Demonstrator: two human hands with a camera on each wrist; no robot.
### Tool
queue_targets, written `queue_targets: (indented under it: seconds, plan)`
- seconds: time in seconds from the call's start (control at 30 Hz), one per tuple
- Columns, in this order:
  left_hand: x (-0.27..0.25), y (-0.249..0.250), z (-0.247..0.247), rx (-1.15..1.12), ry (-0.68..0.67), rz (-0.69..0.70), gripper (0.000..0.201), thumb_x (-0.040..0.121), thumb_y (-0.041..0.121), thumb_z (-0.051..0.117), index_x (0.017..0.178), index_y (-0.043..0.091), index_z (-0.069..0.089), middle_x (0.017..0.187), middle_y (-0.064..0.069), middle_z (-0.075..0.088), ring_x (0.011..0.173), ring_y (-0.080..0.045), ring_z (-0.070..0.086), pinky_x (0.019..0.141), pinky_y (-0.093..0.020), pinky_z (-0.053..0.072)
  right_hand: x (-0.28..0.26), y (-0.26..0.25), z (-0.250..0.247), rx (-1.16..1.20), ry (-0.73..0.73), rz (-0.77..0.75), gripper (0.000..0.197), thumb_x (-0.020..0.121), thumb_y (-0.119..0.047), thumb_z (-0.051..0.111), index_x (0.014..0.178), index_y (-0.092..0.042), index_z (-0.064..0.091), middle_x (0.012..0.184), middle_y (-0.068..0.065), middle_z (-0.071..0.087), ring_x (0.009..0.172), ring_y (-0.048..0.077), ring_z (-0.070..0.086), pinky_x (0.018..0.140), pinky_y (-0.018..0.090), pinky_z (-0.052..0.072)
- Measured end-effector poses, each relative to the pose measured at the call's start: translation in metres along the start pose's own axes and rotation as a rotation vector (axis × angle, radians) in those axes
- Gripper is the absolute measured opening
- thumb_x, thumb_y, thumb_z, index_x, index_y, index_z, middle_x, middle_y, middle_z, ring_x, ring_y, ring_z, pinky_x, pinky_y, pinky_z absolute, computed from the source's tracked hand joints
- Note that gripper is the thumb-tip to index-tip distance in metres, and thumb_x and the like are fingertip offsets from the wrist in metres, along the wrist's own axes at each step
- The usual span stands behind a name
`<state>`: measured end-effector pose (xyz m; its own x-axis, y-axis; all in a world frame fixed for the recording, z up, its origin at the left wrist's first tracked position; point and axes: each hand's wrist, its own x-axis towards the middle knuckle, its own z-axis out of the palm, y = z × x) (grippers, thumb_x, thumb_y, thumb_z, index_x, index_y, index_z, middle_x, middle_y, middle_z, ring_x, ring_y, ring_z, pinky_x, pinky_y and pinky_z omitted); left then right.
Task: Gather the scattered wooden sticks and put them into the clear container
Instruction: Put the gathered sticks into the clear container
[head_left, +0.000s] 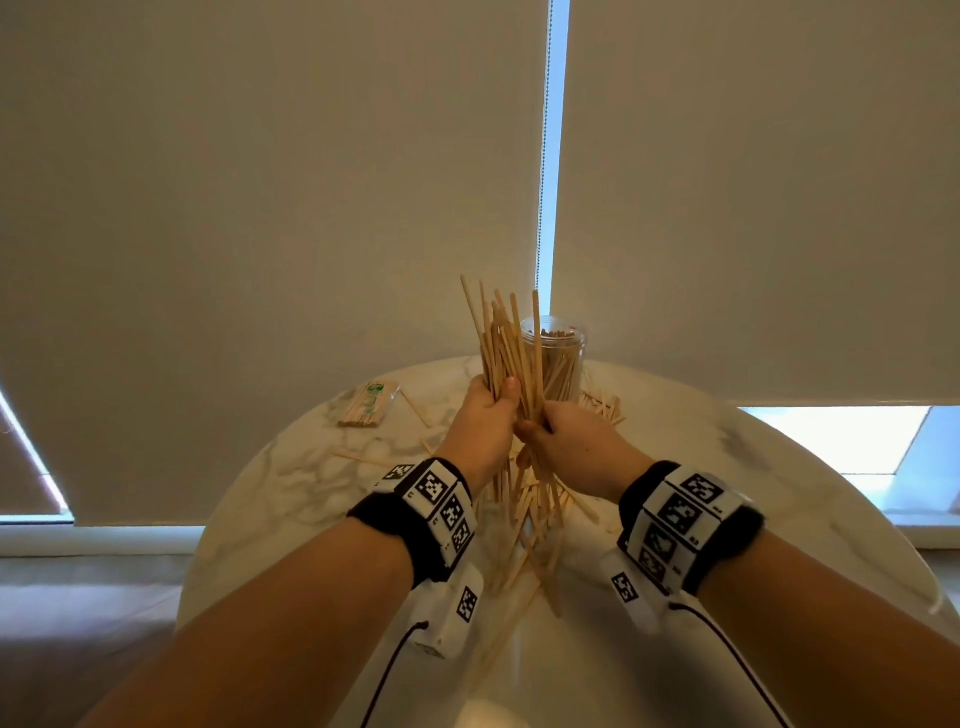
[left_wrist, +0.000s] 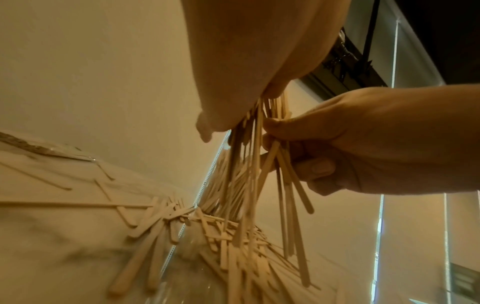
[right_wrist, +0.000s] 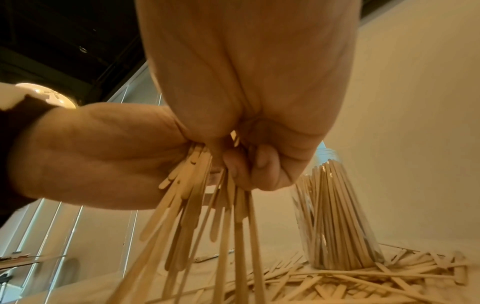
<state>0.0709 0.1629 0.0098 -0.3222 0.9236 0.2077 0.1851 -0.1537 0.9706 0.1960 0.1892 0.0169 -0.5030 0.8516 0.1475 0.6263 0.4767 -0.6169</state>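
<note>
Two hands meet over a round, marble-patterned bench, both clamped on one thick bundle of wooden sticks held roughly upright. The left hand wraps the bundle with curled fingers and the thumb laid across the front; the right hand touches it from the other side, fingers curled round the same sticks a little lower. The bundle's tops fan out above the hands, and its lower ends splay downward toward the bench between the two wrists. Directly behind the bundle, partly hidden by it, stands the clear container, upright, open at the top and already packed with sticks standing on end. Many loose sticks lie in a criss-crossed heap around the container's base and under the hands, with a few single ones strewn farther out on the left. Near the bench's far left edge lies a flat packet of sticks in a clear wrapper with green print. Each wrist carries a black band with white blocks of square black-and-white markers, and cables trail from them. Pale roller blinds fill the wall behind, with a bead chain hanging in the bright gap between two of them.
</note>
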Motion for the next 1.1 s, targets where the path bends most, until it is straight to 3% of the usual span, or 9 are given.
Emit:
queue_targets:
  seconds: [0.1, 0.2, 0.3, 0.43, 0.63, 0.77, 0.87, 0.97, 1.1]
  plan:
    - [0.004, -0.007, 0.001, -0.046, 0.018, -0.004, 0.030, 0.105, 0.034, 0.041, 0.128, 0.015, 0.042, 0.115, -0.002, 0.064, 0.103, -0.016, 0.064, 0.086, -0.032, 0.052, 0.005, 0.003, 0.004, 0.013, -0.003, -0.012, 0.027, 0.103, -0.038, 0.046, 0.089, -0.023, 0.062, 0.079, -0.005, 0.072, 0.070, 0.010, 0.068, 0.067, 0.027, 0.053]
    - [0.011, -0.016, 0.002, -0.140, 0.009, -0.022, 0.041, 0.103, 0.037, 0.045, 0.137, 0.019, 0.034, 0.118, 0.001, 0.064, 0.106, -0.018, 0.066, 0.093, -0.041, 0.054, 0.009, 0.003, 0.007, -0.094, 0.018, -0.055, 0.023, 0.104, -0.036, 0.044, 0.089, -0.026, 0.058, 0.076, -0.007, 0.066, 0.066, 0.009, 0.062, 0.057, 0.022, 0.042]
    - [0.018, -0.022, -0.002, -0.195, -0.085, -0.059, 0.038, 0.095, 0.045, 0.058, 0.123, 0.018, 0.058, 0.107, -0.004, 0.073, 0.099, -0.021, 0.071, 0.089, -0.046, 0.057, 0.015, 0.002, 0.008, -0.257, 0.035, -0.074, 0.019, 0.104, -0.031, 0.043, 0.094, -0.023, 0.058, 0.071, -0.007, 0.058, 0.062, 0.010, 0.055, 0.052, 0.021, 0.036]
    - [0.029, -0.025, -0.008, -0.260, -0.118, -0.061, 0.027, 0.092, 0.032, 0.068, 0.106, 0.009, 0.069, 0.099, -0.012, 0.075, 0.095, -0.029, 0.072, 0.085, -0.046, 0.058, 0.024, 0.001, 0.010, -0.256, 0.083, -0.082, 0.026, 0.102, -0.029, 0.046, 0.088, -0.016, 0.062, 0.069, -0.003, 0.058, 0.061, 0.012, 0.055, 0.051, 0.021, 0.036]
    - [0.048, -0.038, -0.002, -0.382, 0.024, -0.196, 0.040, 0.088, 0.042, 0.070, 0.116, 0.014, 0.063, 0.103, -0.009, 0.072, 0.092, -0.027, 0.071, 0.075, -0.044, 0.060, 0.034, 0.008, 0.019, -0.098, 0.026, -0.068, 0.025, 0.101, -0.027, 0.050, 0.084, -0.015, 0.065, 0.072, 0.001, 0.068, 0.065, 0.016, 0.066, 0.063, 0.031, 0.054]
    - [0.053, -0.036, -0.005, -0.448, 0.012, -0.117, 0.025, 0.099, 0.030, 0.057, 0.079, 0.020, 0.069, 0.079, -0.005, 0.071, 0.090, -0.030, 0.072, 0.079, -0.047, 0.057, 0.033, 0.013, 0.015, -0.101, -0.005, -0.037, 0.029, 0.100, -0.023, 0.054, 0.072, -0.025, 0.062, 0.067, -0.001, 0.068, 0.060, 0.012, 0.066, 0.058, 0.024, 0.050]
    - [0.058, -0.034, -0.005, -0.453, 0.088, -0.023, 0.022, 0.098, 0.029, 0.060, 0.081, 0.016, 0.061, 0.064, -0.002, 0.060, 0.073, -0.026, 0.067, 0.083, -0.049, 0.058, 0.031, 0.016, 0.011, -0.113, 0.008, -0.012, 0.022, 0.095, -0.028, 0.063, 0.074, -0.029, 0.068, 0.065, -0.009, 0.065, 0.061, 0.003, 0.059, 0.058, 0.018, 0.041]
    - [0.064, -0.029, -0.006, -0.487, 0.148, 0.035, 0.021, 0.097, 0.029, 0.062, 0.083, 0.014, 0.058, 0.060, -0.001, 0.054, 0.051, -0.015, 0.055, 0.065, -0.040, 0.056, 0.031, 0.017, 0.007, -0.120, 0.006, 0.013, 0.018, 0.090, -0.034, 0.070, 0.074, -0.027, 0.074, 0.071, -0.011, 0.067, 0.071, 0.003, 0.061, 0.069, 0.025, 0.050]
    - [0.071, -0.021, -0.010, -0.531, 0.208, 0.089, 0.020, 0.097, 0.032, 0.060, 0.085, 0.016, 0.057, 0.060, 0.001, 0.053, 0.051, -0.013, 0.052, 0.056, -0.032, 0.049, 0.030, 0.024, 0.006, -0.172, -0.060, 0.110, 0.013, 0.089, -0.030, 0.072, 0.077, -0.026, 0.076, 0.075, -0.009, 0.070, 0.075, 0.006, 0.065, 0.077, 0.031, 0.057]
